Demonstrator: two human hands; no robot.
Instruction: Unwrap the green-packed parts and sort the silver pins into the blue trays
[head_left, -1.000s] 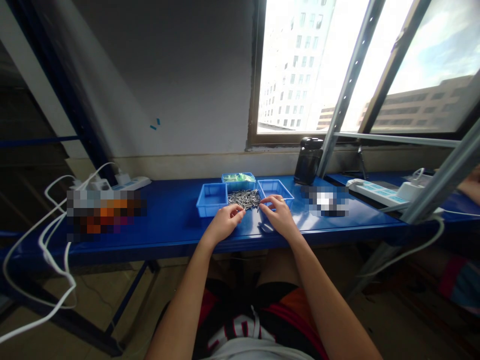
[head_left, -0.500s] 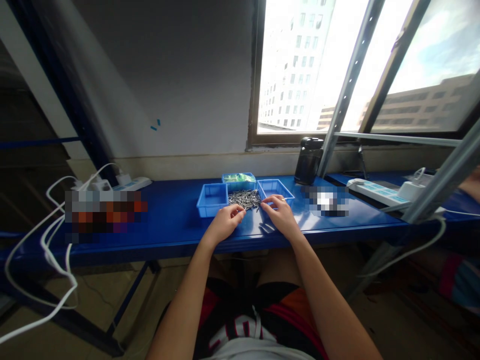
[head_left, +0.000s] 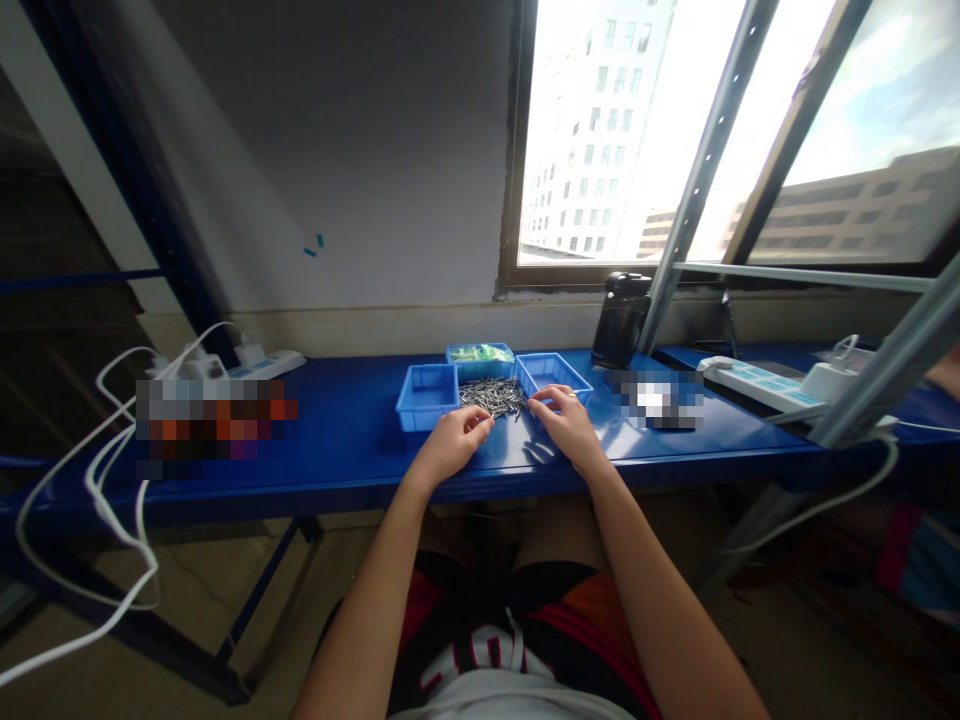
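Observation:
A heap of small silvery metal pieces (head_left: pixel 495 395), long and thin like screws or nails, lies on the blue table between plastic bins. At the heap's near left edge is my left hand (head_left: pixel 456 438), fingers curled and closed; anything in its fingertips is too small to make out. My right hand (head_left: pixel 564 422) hovers by the heap's right edge, its fingers bent but apart, with no held piece visible. An open blue bin (head_left: pixel 426 412) stands left of the heap and another blue bin (head_left: pixel 551 368) to the right. Behind, a third bin (head_left: pixel 450 360) holds green plastic packaging (head_left: pixel 484 353).
The blue table (head_left: pixel 337 420) runs along a wall and window. A black bottle (head_left: pixel 621 325) stands at the back right, near a metal post. Power strips with white cables (head_left: pixel 112 520) lie left; another power strip (head_left: pixel 757 380) is right. Blurred objects flank the bins.
The view has shifted slightly. My right hand's fingers have lifted and spread a little at the heap's edge; my left hand stays almost where it was.

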